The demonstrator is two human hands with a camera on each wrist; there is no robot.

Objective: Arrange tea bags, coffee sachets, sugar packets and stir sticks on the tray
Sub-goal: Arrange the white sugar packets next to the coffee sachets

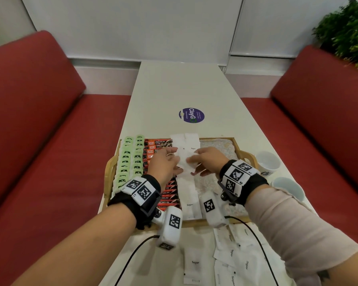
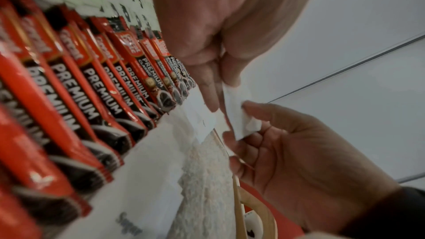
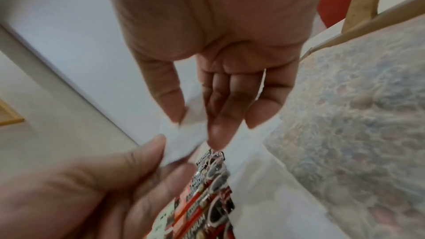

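White laminate table (image 1: 174,89), long and narrow, between two red padded benches (image 1: 29,120); round purple sticker (image 1: 191,116) on it reads "ClayGo". Pale wooden tray (image 1: 110,172), rectangular with cut-out handles, sits at the near end, lined with a mottled, textured mat (image 1: 219,149). On the tray, left to right: two columns of light green tea bags (image 1: 130,157), overlapped like shingles; a column of glossy red-and-black coffee sachets (image 1: 157,144) printed "Great Taste PREMIUM CLASSIC"; a column of matte white paper sugar packets (image 1: 189,195), flat rectangles marked "Sugar". Loose sugar packets (image 1: 234,256) lie scattered on the table near the tray's front edge. Two white cups (image 1: 268,162) stand just right of the tray. Both hands are over the sugar column: left hand (image 1: 166,164) and right hand (image 1: 205,159) each pinch one white sugar packet (image 2: 239,115) between thumb and fingers, above the row. Stir sticks: cannot tell.
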